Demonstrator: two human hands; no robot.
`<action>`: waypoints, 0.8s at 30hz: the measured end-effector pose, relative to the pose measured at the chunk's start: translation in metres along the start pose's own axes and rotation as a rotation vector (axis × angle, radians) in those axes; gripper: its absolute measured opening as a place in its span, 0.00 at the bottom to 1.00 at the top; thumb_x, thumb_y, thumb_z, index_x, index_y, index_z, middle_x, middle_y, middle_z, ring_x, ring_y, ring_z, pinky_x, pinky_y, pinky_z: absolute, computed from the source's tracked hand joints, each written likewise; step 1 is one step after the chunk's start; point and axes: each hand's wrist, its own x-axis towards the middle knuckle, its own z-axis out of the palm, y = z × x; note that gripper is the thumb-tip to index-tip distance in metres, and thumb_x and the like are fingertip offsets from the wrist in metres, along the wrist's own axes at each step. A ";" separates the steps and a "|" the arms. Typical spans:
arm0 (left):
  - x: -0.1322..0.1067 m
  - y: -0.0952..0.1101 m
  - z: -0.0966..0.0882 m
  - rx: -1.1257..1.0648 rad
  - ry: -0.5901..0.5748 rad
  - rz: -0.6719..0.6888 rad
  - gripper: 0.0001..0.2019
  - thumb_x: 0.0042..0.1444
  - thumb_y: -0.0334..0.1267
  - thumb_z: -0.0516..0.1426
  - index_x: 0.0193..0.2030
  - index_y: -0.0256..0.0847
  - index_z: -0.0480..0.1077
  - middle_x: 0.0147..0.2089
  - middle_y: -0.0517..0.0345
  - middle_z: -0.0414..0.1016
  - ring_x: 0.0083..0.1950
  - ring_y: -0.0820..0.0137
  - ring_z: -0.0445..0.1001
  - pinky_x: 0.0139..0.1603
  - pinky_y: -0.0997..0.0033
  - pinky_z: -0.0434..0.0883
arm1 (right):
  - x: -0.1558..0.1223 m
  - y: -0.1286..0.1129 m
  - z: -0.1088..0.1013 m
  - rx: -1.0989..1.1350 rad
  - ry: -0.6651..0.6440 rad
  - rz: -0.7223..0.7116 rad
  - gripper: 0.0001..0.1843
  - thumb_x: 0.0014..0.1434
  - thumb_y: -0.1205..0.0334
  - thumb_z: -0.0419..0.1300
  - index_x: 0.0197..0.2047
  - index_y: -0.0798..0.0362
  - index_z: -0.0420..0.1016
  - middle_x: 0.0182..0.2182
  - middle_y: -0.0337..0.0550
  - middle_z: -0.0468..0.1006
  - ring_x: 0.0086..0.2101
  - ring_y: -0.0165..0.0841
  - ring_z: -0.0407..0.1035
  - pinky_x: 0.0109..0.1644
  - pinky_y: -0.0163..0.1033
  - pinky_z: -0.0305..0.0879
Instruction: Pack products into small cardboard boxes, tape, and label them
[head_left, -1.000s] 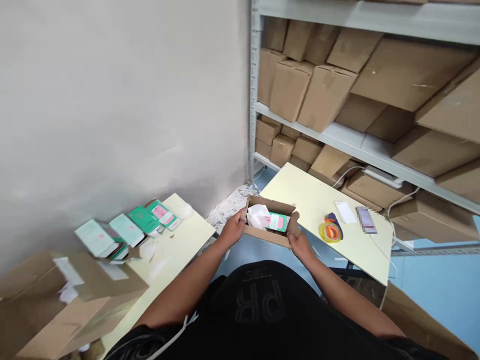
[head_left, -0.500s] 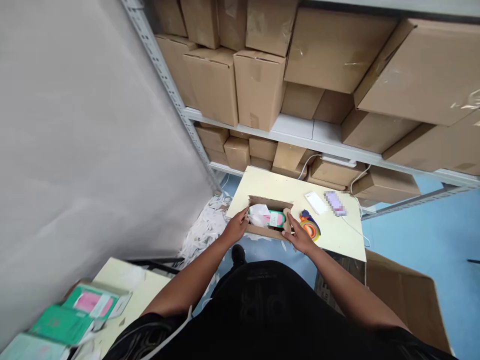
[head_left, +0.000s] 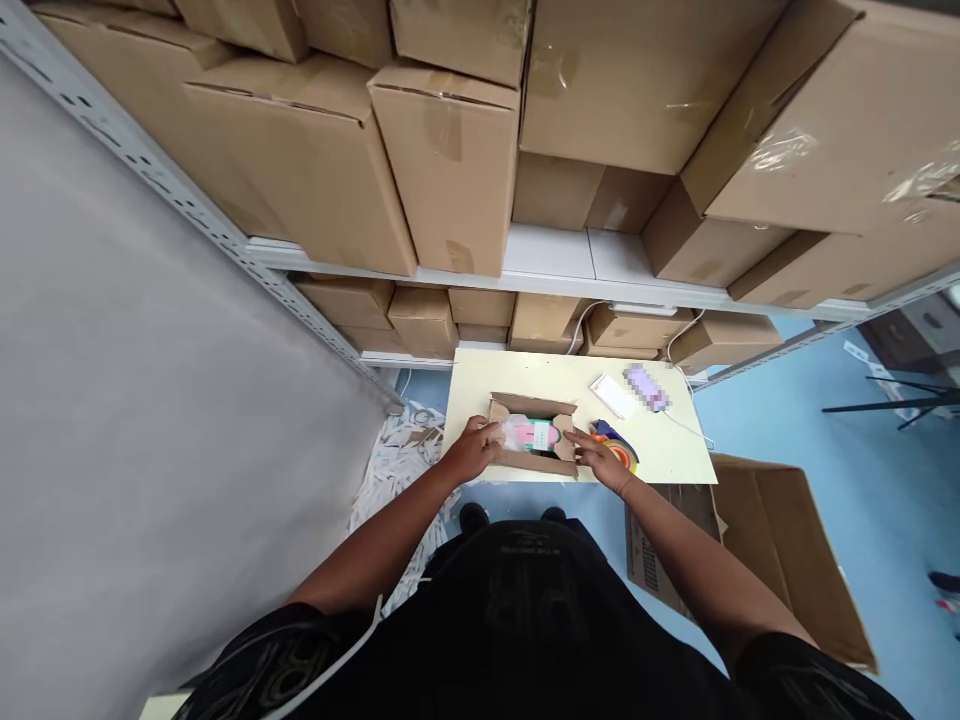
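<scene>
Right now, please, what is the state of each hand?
Left hand: closed on the left end of the small cardboard box.
Right hand: fingers on its right end; whether they grip cannot be told.

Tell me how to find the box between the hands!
Find the metal rack of brown boxes, then the pale yellow table before it. At the table's near edge, between left hand and right hand, is a small cardboard box. Unlike the boxes on the rack, its open top shows a pink-and-green package.
</scene>
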 end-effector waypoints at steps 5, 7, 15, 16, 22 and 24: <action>-0.008 0.001 0.007 -0.022 0.028 0.004 0.25 0.67 0.44 0.52 0.68 0.39 0.68 0.68 0.42 0.58 0.68 0.55 0.66 0.71 0.55 0.64 | -0.011 0.012 -0.005 -0.324 -0.189 -0.119 0.54 0.51 0.60 0.68 0.77 0.40 0.50 0.77 0.48 0.42 0.70 0.53 0.55 0.67 0.58 0.64; -0.014 0.005 0.010 -0.027 0.053 -0.001 0.25 0.66 0.43 0.52 0.67 0.40 0.69 0.69 0.42 0.58 0.69 0.55 0.65 0.71 0.54 0.64 | -0.012 0.015 0.000 -0.383 -0.159 -0.169 0.56 0.52 0.53 0.71 0.78 0.42 0.48 0.78 0.51 0.40 0.71 0.56 0.52 0.67 0.60 0.63; 0.013 0.018 -0.014 -0.082 0.321 -0.115 0.18 0.67 0.49 0.53 0.57 0.43 0.71 0.69 0.44 0.62 0.72 0.58 0.61 0.64 0.58 0.71 | 0.000 0.012 0.031 -0.175 0.200 -0.129 0.29 0.69 0.43 0.53 0.67 0.45 0.68 0.70 0.52 0.60 0.70 0.47 0.56 0.70 0.55 0.60; 0.022 0.022 -0.019 -0.087 0.349 -0.119 0.21 0.67 0.49 0.53 0.61 0.43 0.69 0.71 0.44 0.60 0.73 0.58 0.61 0.64 0.58 0.71 | 0.001 0.011 0.032 -0.151 0.218 -0.118 0.28 0.68 0.43 0.53 0.65 0.46 0.69 0.69 0.52 0.62 0.69 0.46 0.58 0.69 0.54 0.61; 0.062 0.043 -0.030 0.060 0.126 -0.038 0.22 0.65 0.44 0.53 0.63 0.41 0.71 0.65 0.46 0.72 0.66 0.59 0.71 0.66 0.57 0.69 | 0.012 0.002 0.034 -0.052 0.306 0.095 0.32 0.60 0.44 0.59 0.63 0.49 0.63 0.55 0.52 0.75 0.48 0.44 0.75 0.53 0.51 0.72; 0.061 0.044 -0.026 0.110 0.083 -0.020 0.16 0.64 0.43 0.54 0.53 0.42 0.77 0.55 0.49 0.79 0.59 0.59 0.75 0.63 0.55 0.71 | 0.013 -0.002 0.034 -0.068 0.299 0.158 0.34 0.59 0.44 0.60 0.63 0.50 0.61 0.49 0.50 0.77 0.41 0.43 0.76 0.48 0.50 0.73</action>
